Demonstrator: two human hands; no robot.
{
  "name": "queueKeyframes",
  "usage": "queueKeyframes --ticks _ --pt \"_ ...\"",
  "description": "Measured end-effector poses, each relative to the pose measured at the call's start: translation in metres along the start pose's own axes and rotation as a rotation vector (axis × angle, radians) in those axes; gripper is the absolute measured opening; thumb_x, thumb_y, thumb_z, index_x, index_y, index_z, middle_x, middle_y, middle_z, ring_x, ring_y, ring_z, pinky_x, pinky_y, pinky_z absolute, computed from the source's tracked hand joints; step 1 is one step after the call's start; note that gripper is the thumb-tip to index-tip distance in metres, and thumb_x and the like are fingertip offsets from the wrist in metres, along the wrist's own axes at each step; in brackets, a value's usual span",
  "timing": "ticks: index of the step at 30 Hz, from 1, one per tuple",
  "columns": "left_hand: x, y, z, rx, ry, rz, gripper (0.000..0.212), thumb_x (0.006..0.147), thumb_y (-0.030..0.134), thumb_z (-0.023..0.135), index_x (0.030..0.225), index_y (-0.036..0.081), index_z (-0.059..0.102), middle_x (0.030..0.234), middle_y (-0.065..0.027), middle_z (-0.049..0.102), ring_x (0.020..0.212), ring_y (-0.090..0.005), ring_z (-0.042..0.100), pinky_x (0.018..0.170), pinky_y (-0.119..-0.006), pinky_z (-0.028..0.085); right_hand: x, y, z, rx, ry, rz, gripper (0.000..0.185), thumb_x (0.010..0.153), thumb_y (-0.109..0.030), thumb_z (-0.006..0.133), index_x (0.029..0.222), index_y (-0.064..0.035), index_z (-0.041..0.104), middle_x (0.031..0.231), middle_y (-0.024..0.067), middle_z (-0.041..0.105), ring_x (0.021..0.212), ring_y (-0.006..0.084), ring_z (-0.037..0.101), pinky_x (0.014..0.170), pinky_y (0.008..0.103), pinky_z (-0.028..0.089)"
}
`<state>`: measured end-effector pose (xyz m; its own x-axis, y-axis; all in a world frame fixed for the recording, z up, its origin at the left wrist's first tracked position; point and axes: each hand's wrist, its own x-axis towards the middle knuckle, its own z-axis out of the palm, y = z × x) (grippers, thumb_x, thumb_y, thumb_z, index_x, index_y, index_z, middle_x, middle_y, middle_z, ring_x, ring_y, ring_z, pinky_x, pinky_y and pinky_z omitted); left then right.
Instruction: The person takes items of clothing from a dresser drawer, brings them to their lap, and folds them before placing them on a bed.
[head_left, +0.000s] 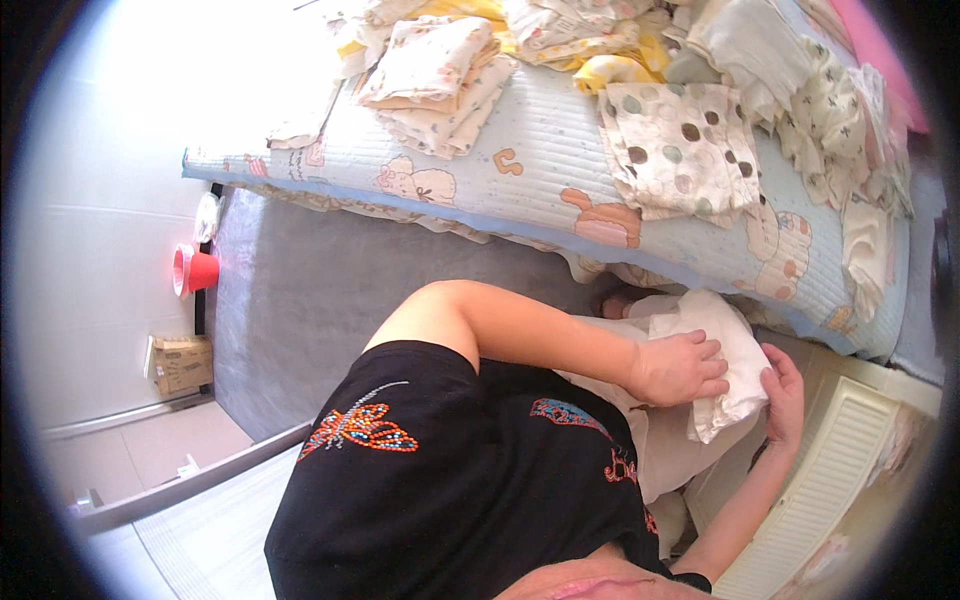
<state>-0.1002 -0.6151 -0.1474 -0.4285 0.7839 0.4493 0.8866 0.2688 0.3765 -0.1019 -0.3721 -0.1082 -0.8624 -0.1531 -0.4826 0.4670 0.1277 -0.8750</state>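
A white folded cloth (739, 349) lies over my lap, above pale trousers (675, 450). My left hand (679, 367) presses on it from the left, back of the hand up, its fingers bent into the fabric. At the cloth's right edge, my right hand (784, 390) pinches it between thumb and fingers. Beyond them on the bed, a folded polka-dot cloth (682, 150) lies near the edge of the pale blue quilted pad (517, 202). Part of the white cloth under my left hand is hidden.
Folded printed cloths (439, 75) form a stack on the bed. A loose heap of baby fabrics (592, 30) spreads behind. A red bucket (196, 270) and a cardboard box (182, 364) stand left by the wall. At right is a white ribbed panel (825, 465).
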Motion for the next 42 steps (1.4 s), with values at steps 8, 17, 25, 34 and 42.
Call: queueKeyframes --ticks 8,17,25,34,42 --pt "-0.062 -0.032 -0.218 -1.149 -0.034 -0.73 0.036 0.083 0.007 0.057 0.118 0.0 0.049 0.099 -0.006 0.062 0.088 -0.0147 0.056 0.083 -0.031 0.045 0.03 -0.033 0.029 0.185 -0.225 0.026 0.035 0.089 -0.019 0.051 0.119 -0.001 0.046 0.083 0.0086 0.06 0.062 0.0151 0.059 0.052 0.0271 0.05" --pt "-0.284 -0.041 -0.39 -0.684 1.257 -1.019 0.034 0.082 0.009 0.055 0.113 -0.003 0.05 0.099 -0.0136 0.061 0.082 -0.0189 0.062 0.071 -0.029 0.052 0.065 -0.001 0.036 0.2 -0.164 0.191 0.023 0.09 -0.017 0.05 0.108 -0.0036 0.051 0.07 0.0077 0.058 0.058 0.0181 0.058 0.05 0.03 0.05" --pt "-0.402 -0.135 -0.423 -0.768 1.304 -1.066 0.03 0.086 0.009 0.051 0.114 -0.002 0.05 0.101 -0.0133 0.06 0.088 -0.0213 0.061 0.077 -0.032 0.051 0.07 -0.009 0.037 0.138 -0.083 0.244 0.018 0.09 -0.019 0.05 0.099 -0.0041 0.054 0.063 0.0071 0.056 0.054 0.0182 0.057 0.048 0.0313 0.05" --pt "-0.443 -0.187 -0.438 -0.466 1.092 -1.523 0.055 0.076 0.012 0.067 0.124 0.001 0.044 0.108 -0.0102 0.058 0.096 -0.0168 0.056 0.079 -0.026 0.048 0.072 -0.01 0.043 0.145 -0.053 0.252 0.016 0.087 -0.019 0.057 0.094 -0.0048 0.057 0.061 0.0053 0.056 0.052 0.016 0.056 0.046 0.0307 0.049" --pt "-0.45 -0.241 -0.412 -0.486 0.862 -1.557 0.057 0.074 0.011 0.065 0.123 -0.004 0.041 0.113 -0.0149 0.052 0.107 -0.0235 0.05 0.091 -0.032 0.043 0.059 -0.027 0.042 -0.081 0.071 0.302 0.025 0.085 -0.018 0.055 0.1 0.0021 0.053 0.062 0.0059 0.055 0.056 0.017 0.056 0.052 0.0297 0.045"
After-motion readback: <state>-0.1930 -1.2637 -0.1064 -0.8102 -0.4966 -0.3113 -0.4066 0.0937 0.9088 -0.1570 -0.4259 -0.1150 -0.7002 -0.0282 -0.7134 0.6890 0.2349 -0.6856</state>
